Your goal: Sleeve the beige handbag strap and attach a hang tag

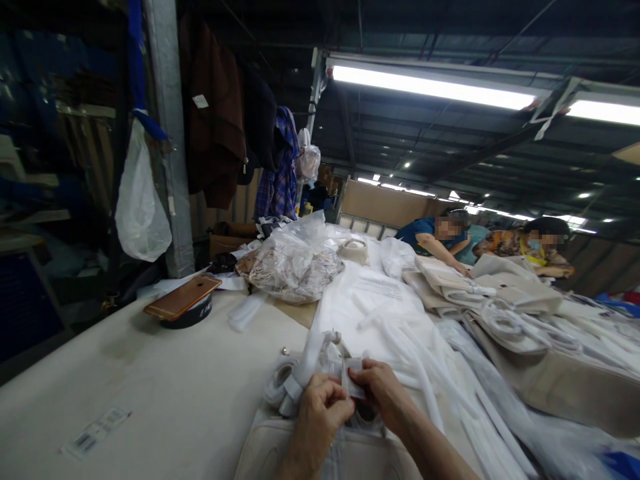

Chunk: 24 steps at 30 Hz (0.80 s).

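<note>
A pale beige bag (325,450) lies at the front of the table, right below my hands. Its strap and ring hardware, partly wrapped in white foam (311,357), bunch up above the bag's top edge. With fingertips and thumb, my left hand (320,410) pinches at the near edge of a small whitish translucent piece (354,378). My right hand (383,387) grips the same piece from its right side. Whether it is a tag or a bit of wrapping I cannot tell. Fingers hide part of the strap behind it.
To the left, a phone (184,297) rests on a dark roll, and a barcode label (95,433) lies on the table. Beyond are a crumpled plastic bag (300,263) and white foam sheets (365,293). Stacked beige bags (540,360) stand right, where two people (417,233) lean over.
</note>
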Each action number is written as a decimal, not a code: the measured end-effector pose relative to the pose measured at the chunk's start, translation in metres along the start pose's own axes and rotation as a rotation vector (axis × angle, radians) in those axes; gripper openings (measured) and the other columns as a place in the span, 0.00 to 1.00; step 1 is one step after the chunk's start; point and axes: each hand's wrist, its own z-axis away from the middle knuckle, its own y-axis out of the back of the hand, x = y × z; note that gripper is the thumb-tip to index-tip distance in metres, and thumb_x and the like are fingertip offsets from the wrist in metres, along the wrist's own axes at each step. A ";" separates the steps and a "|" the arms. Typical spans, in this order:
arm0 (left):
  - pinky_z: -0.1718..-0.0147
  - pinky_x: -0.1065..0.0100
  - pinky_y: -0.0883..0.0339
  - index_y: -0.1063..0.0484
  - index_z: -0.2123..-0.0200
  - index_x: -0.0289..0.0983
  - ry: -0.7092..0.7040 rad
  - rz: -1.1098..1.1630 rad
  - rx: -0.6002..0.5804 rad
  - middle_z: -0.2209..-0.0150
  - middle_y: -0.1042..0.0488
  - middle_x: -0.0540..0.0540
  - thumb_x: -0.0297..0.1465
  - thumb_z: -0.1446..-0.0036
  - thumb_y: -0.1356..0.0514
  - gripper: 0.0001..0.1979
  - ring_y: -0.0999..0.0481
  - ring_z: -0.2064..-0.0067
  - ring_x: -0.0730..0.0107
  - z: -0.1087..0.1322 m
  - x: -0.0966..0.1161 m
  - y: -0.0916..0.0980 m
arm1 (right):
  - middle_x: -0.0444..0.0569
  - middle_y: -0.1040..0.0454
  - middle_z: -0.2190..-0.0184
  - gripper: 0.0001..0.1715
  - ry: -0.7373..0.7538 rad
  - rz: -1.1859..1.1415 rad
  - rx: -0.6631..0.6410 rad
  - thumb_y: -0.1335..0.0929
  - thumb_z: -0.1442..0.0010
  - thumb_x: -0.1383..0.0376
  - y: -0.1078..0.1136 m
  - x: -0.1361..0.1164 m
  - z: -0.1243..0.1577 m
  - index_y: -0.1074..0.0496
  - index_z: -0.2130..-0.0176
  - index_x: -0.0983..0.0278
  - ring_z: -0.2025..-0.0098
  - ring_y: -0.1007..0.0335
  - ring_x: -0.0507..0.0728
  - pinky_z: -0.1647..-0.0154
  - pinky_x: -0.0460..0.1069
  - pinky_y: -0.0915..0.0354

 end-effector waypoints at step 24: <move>0.66 0.66 0.32 0.31 0.62 0.29 0.175 -0.317 0.167 0.68 0.24 0.39 0.21 0.49 0.45 0.09 0.23 0.63 0.58 -0.034 0.022 -0.022 | 0.41 0.35 0.82 0.13 0.121 0.052 -0.079 0.31 0.59 0.58 -0.001 -0.002 0.016 0.37 0.78 0.63 0.78 0.38 0.51 0.76 0.46 0.41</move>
